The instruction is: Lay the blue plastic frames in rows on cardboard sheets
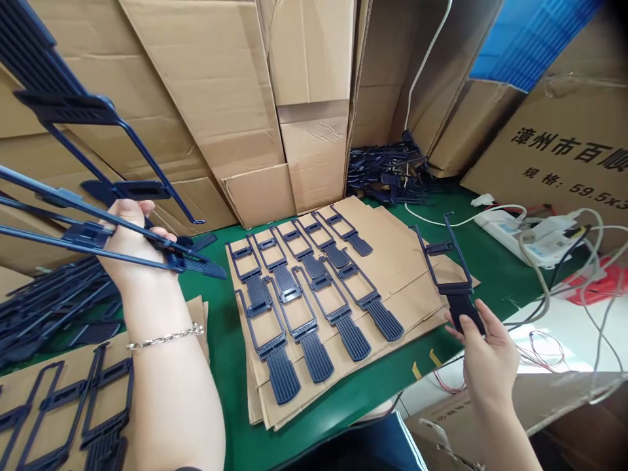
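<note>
My left hand point(135, 239), raised at the left, is closed around several dark blue plastic frames point(132, 190) that fan out in different directions. On the right, my right hand point(483, 347) pinches the ribbed flat end of a single dark blue plastic frame point(454, 268), held upright above the cardboard's right edge. Between the hands, two rows of matching frames point(309, 353) lie on stacked cardboard sheets point(392, 261), their ribbed ends toward me. More frames point(105, 399) rest on another cardboard sheet under my left forearm.
Piles of dark blue parts lie at the left point(53, 301) and at the back point(387, 170) of the green table point(343, 409). Cardboard panels point(206, 98) stand behind. A white power strip point(515, 235) with tangled cables and a printed carton point(564, 150) are at the right.
</note>
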`<state>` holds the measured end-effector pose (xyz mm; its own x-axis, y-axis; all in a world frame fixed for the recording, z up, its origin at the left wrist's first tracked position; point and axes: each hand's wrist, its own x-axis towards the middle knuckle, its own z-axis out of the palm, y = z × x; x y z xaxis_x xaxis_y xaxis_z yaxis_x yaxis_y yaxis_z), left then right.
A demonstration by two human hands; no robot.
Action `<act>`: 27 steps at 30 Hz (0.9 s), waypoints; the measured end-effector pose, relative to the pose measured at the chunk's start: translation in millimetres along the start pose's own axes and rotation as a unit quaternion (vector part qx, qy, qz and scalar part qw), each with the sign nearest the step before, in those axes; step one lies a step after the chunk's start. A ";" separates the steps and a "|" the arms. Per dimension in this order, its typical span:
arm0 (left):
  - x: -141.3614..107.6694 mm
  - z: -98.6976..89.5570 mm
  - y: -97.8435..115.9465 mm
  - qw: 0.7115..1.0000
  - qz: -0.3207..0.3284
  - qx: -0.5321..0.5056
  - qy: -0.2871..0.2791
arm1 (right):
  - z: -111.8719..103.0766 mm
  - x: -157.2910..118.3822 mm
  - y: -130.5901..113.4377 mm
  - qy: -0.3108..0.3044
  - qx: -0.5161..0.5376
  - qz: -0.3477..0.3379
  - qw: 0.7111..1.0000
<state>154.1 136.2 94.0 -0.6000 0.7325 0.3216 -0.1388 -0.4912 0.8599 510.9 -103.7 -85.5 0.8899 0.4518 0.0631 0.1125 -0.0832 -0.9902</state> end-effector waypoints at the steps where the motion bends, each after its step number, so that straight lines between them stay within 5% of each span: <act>1: -0.1 -0.9 0.8 1.000 0.003 0.006 -0.001 | -0.4 -0.1 2.1 0.015 -0.036 -0.025 0.999; 3: 2.9 -2.5 2.1 0.999 0.018 0.028 -0.002 | -1.6 1.0 8.8 0.067 -0.158 -0.122 0.978; 5: 10.8 -5.6 2.2 0.996 0.053 0.070 0.009 | -3.4 3.3 17.3 0.102 -0.285 -0.249 0.920; 8: 27.7 -15.0 -1.2 0.987 0.102 0.118 0.028 | -6.3 6.8 28.7 0.077 -0.365 -0.400 0.837; 11: 40.6 -25.0 -7.4 0.989 0.105 0.099 0.030 | -9.3 7.2 34.5 0.045 -0.368 -0.485 0.792; 21: 39.6 -14.9 -15.3 0.995 0.040 0.073 0.055 | -18.1 3.5 30.9 -0.078 -0.343 -0.537 0.767; 27: 38.6 -1.7 -16.8 0.994 0.060 0.059 0.063 | -11.3 16.8 24.8 -0.115 -0.334 -0.534 0.768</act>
<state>131.9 172.0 91.3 -0.7015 0.6034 0.3793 0.0294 -0.5072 0.8613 533.7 -108.2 -107.7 0.0385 0.7175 0.6955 0.9942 0.0421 -0.0985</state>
